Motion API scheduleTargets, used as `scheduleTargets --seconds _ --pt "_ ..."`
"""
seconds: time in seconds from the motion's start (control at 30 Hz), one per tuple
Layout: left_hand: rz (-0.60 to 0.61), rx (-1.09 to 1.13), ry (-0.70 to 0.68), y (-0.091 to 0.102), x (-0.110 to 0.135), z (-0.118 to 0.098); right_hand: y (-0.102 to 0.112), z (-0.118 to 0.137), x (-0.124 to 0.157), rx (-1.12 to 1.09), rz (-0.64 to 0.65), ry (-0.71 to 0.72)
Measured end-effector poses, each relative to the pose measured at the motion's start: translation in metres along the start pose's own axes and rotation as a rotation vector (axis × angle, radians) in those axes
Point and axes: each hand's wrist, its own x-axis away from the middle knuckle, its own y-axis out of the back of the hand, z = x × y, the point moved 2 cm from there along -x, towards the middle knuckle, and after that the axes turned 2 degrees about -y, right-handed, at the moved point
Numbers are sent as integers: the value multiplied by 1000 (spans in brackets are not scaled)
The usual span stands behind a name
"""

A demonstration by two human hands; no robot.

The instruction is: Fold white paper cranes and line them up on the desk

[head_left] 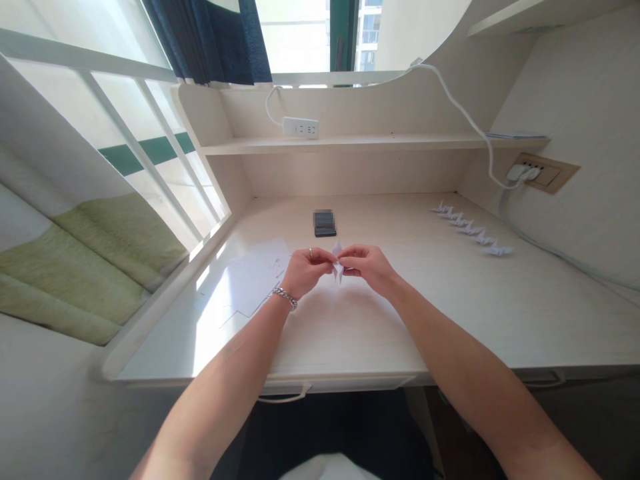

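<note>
Both hands meet above the middle of the pale desk (450, 313), pinching a small folded piece of white paper (337, 263) between them. My left hand (306, 270) wears a ring and a metal bracelet, and its fingers are closed on the paper's left side. My right hand (364, 265) grips the right side with thumb and fingers pressed together. Part of the paper is hidden by the fingers.
Several sheets of white paper (250, 280) lie on the desk to the left. A dark phone (325, 223) lies behind the hands. A row of several folded paper figures (473, 229) stands at the back right. A power strip (300, 127) rests on the shelf, and plugs (523, 173) sit in a wall socket.
</note>
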Motion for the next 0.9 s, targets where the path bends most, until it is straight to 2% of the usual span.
scheduleTargets --seconds 0.27,0.47,0.9 --pt "-29 56 48 2 -1 4 0 -5 -4 47 -36 104" --pt "-26 2 27 3 -4 10 0 -7 -5 122 -55 119" --pt "-74 15 -10 1 -4 6 0 -11 -8 80 -94 142"
